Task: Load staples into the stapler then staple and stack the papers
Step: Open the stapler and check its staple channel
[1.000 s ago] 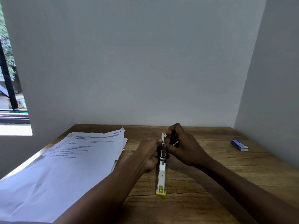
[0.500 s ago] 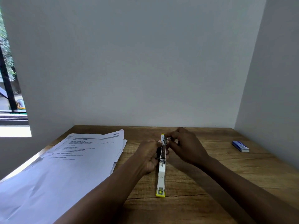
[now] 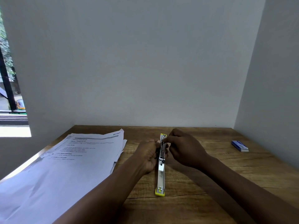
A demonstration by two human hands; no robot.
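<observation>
Stapler [image 3: 161,165]: lies flat and unfolded along the middle of the tabletop [image 3: 210,175], yellow end toward the lower edge of the frame, metal staple channel facing up.
Right hand [image 3: 186,151]: its fingers [image 3: 168,139] are pressed together in a pinch at the far end of the channel; whether a strip of staples sits between them is too small to tell.
Left hand [image 3: 148,156]: fingers curled round the stapler's left side at mid-length, steadying it.
Step in hand: loading, by my judgement; the stapler is open and both hands work at the channel.
Done so far: the stapler is opened out; nothing more can be confirmed.
Papers [image 3: 64,159]: a loose, fanned pile at the left of the frame, printed side up, well apart from the stapler, with no staple visible.
Staple box [image 3: 239,145]: small and blue, at the right of the frame near the wall.
Left to do: seat the staples, fold the stapler shut, then staple and stack the papers.
</observation>
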